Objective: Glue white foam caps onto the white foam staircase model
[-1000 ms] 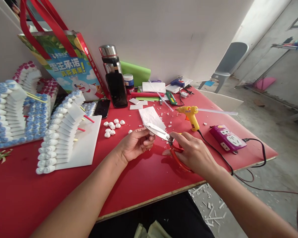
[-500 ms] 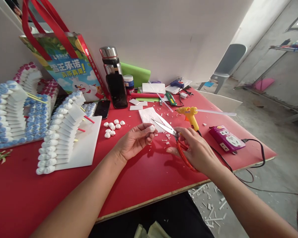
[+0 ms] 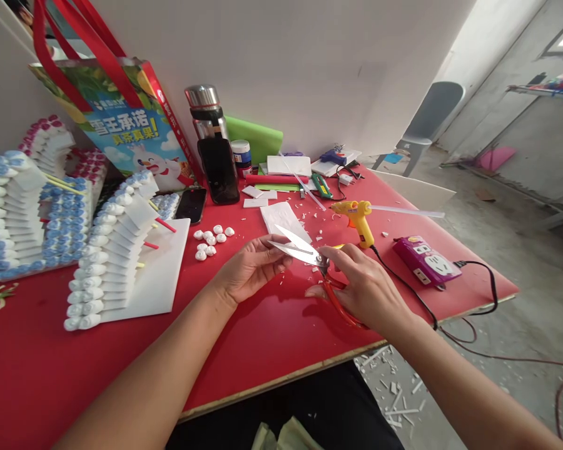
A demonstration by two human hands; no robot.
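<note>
My left hand [image 3: 248, 270] pinches a small white rolled rosette between thumb and fingertips; the scissor blades now largely cover it. Red-handled scissors [image 3: 304, 253] are gripped in my right hand [image 3: 366, 286], their blades parted and reaching across to my left fingertips. Whether the blades touch the rosette I cannot tell. Left of my left hand, several similar white rosettes [image 3: 210, 240] lie in a loose group on the red table [image 3: 263, 350]. Just beyond the blades is a white sheet [image 3: 286, 222] with small white scraps around it.
A yellow glue gun [image 3: 359, 219] and a purple power strip [image 3: 426, 261] with cords lie at right. At left stands a white fan-shaped model [image 3: 126, 250] edged with rosettes, near blue ones [image 3: 14, 212]. Behind are a bag [image 3: 131, 131], a flask [image 3: 206, 112] and phones [image 3: 218, 172].
The scissors have moved left, bringing the open blades over the rosette at my left fingertips. My left hand keeps its pinch nearly in place. The view has shifted slightly.
</note>
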